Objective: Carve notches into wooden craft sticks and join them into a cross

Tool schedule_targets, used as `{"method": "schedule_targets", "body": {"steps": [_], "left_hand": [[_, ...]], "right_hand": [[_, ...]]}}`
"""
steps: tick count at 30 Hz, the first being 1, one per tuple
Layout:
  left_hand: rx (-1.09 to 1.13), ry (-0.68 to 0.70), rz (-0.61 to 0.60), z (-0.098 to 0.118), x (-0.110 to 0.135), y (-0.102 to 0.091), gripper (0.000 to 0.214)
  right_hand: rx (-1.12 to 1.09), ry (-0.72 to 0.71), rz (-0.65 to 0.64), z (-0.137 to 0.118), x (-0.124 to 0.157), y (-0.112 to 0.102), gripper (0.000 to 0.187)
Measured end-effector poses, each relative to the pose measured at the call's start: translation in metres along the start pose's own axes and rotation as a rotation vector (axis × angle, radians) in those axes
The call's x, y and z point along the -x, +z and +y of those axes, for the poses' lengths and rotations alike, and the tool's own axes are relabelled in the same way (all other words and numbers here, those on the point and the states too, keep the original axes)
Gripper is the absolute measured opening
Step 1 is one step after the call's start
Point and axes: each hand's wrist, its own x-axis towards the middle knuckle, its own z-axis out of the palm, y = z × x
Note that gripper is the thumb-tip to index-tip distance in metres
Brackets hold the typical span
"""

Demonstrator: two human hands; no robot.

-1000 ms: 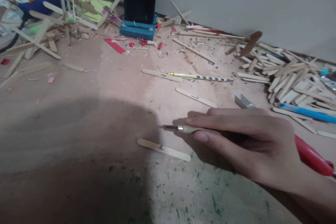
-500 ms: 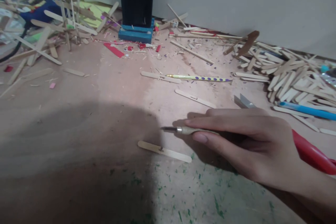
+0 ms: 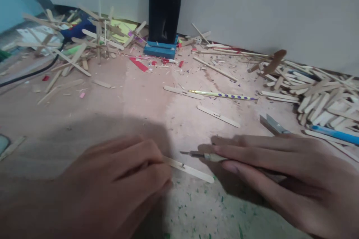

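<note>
My right hand (image 3: 283, 179) lies low on the pink work surface (image 3: 126, 97), fingers closed round a small craft knife (image 3: 206, 155) whose thin blade points left. Just in front of the blade lies a notched wooden craft stick (image 3: 190, 170). My left hand (image 3: 120, 183) pinches the left end of that stick, pressing it to the surface. The knife tip hovers a little above and right of the notch.
Two more notched sticks (image 3: 218, 115) and a dotted yellow pencil (image 3: 224, 95) lie beyond. A heap of sticks (image 3: 316, 93) fills the right, with a blue pen (image 3: 336, 133) and a metal blade (image 3: 273, 124). A stick structure (image 3: 84, 44) and black post (image 3: 165, 11) stand at the back.
My left hand has come into view from the lower left and taken hold of the stick's end. The view shifted down and right; my right hand keeps the knife.
</note>
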Motion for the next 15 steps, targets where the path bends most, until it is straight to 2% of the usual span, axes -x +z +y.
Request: {"method": "schedule_targets", "body": {"steps": [3,7,10,15], "left_hand": [[-0.010,-0.047,-0.009,0.009,-0.014,-0.008,0.017],[0.040,-0.056,-0.014,0.002,-0.017,-0.001,0.019],[0.092,-0.049,-0.015,0.000,-0.018,0.000,0.020],[0.156,-0.112,-0.074,0.005,-0.022,-0.004,0.019]], "right_hand": [[0.046,-0.037,-0.065,0.000,0.002,-0.001,0.033],[0.074,-0.055,-0.143,-0.001,0.005,0.002,0.035],[0.074,-0.016,-0.150,-0.002,0.007,0.004,0.036],[0.053,-0.003,-0.153,0.002,0.008,0.004,0.033]]}}
